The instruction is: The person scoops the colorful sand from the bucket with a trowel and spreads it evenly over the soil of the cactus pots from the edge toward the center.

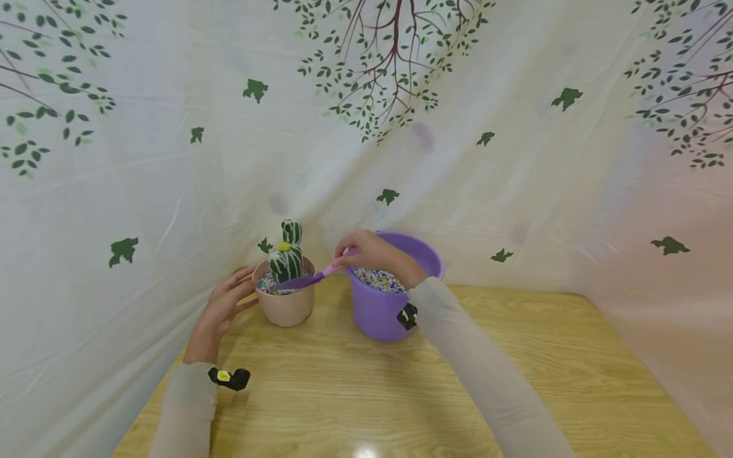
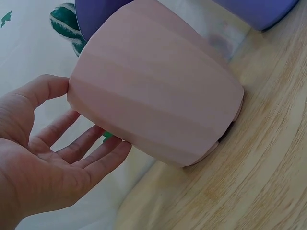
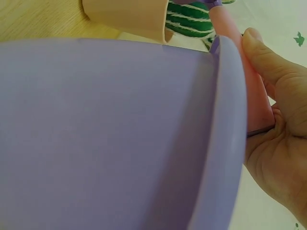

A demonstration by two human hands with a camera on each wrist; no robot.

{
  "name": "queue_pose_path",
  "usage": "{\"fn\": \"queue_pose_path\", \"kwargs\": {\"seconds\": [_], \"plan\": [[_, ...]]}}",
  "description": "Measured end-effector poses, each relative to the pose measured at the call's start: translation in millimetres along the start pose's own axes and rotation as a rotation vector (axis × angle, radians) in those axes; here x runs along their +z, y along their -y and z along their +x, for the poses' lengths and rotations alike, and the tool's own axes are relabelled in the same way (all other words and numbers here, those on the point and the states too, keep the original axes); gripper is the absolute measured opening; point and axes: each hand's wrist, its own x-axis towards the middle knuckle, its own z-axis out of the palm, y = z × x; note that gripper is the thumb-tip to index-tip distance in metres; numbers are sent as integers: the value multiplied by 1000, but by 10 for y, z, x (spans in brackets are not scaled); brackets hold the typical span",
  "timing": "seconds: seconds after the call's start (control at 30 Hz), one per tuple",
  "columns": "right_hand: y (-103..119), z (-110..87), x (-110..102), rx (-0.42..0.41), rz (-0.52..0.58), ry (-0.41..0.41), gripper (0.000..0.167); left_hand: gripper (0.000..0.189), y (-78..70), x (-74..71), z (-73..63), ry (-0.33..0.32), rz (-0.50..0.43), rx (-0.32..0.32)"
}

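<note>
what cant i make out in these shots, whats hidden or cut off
Head view: the handle end of the trowel, covered by the right grip.
Head view: some pellets in the purple bucket, behind that same grip and wrist.
Head view: each pellet's exact shape, too small.
Left wrist view: the filling inside the pot, hidden by its wall.
Right wrist view: most of the blade, cut off by the top edge.

Gap between pot (image 1: pixel 286 310) and bucket (image 1: pixel 375 315) (trowel (image 1: pixel 318 278) above)
</note>
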Motion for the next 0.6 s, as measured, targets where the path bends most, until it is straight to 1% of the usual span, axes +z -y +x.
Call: {"fn": "queue_pose_path", "kwargs": {"seconds": [0.13,0.3,0.47,0.6], "plan": [[-10,-11,-2,12,16,3,20,63,13,-12,5,16,-4,6],[-3,-20,-13,25,57,-9,21,66,29,-27,17,18,4,4],[3,-36,-22,10,86,-32,20,66,33,-25,14,21,11,0],[10,-60,-54,1,87,-49,18,66,38,-29,20,27,-6,0]]}}
